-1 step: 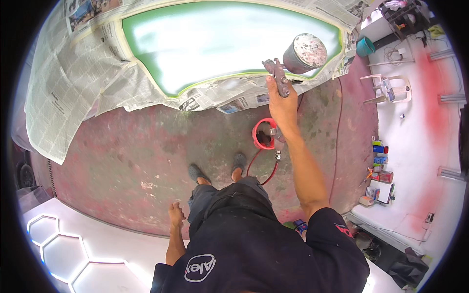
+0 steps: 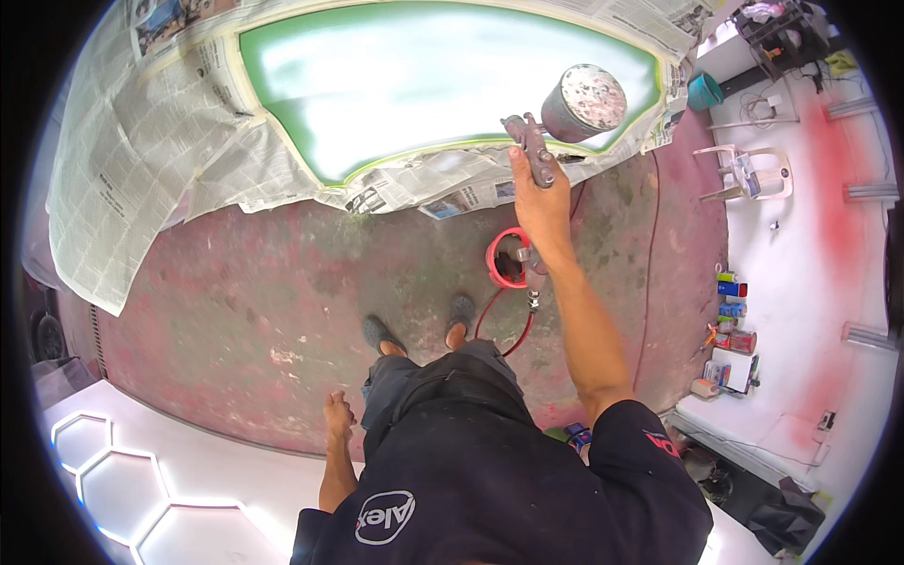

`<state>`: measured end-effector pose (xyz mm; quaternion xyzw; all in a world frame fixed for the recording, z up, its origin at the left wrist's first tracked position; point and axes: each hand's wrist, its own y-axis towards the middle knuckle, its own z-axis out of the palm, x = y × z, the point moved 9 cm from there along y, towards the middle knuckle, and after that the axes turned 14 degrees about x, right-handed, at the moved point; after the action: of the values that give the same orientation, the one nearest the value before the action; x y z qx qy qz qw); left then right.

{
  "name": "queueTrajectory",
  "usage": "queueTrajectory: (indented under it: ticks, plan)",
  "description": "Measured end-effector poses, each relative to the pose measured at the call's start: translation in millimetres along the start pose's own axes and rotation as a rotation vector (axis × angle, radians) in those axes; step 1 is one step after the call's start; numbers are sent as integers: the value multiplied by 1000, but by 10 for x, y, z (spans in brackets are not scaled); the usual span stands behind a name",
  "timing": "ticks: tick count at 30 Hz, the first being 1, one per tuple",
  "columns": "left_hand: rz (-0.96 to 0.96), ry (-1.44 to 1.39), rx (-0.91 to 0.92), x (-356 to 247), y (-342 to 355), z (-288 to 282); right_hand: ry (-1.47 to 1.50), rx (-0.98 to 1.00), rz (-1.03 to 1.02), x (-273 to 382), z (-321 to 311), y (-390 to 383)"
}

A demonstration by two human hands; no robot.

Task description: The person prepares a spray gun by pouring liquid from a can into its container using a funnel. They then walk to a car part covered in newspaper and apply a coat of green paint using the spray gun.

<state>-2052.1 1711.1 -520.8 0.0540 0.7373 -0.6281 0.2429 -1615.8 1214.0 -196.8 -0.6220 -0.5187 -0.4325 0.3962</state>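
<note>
My right hand is wrapped round a spray gun, held out in front of me with its thumb along the body. The gun's round paint cup has a pale, splotched lid and blocks part of the panel. That panel is coated white, with green showing round its borders, and newspaper and tape frame it. A metal hose fitting with a red hose shows below my right wrist. My left hand hangs low at my side with nothing in it, fingers loosely bent and apart.
A red-rimmed bucket stands on the stained floor near my feet. To the right are a white plastic chair, a teal bucket and several cans along the wall. A thin hose crosses the floor.
My right hand and the spray gun have shifted very slightly left across the panel. My left hand stays where it was.
</note>
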Motion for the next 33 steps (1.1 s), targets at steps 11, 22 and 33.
queueTrajectory:
  ticks: [11, 22, 33]
  plan:
    - [-20, -51, -63, 236, -114, -647, -6, 98, -53, 122, 1172, -112]
    - [-45, -122, -99, 442, -197, -1002, -44, 253, 11, 96, 2091, -160]
    - [-31, -155, -102, 628, -121, -1090, -103, 150, -148, 91, 2388, -195]
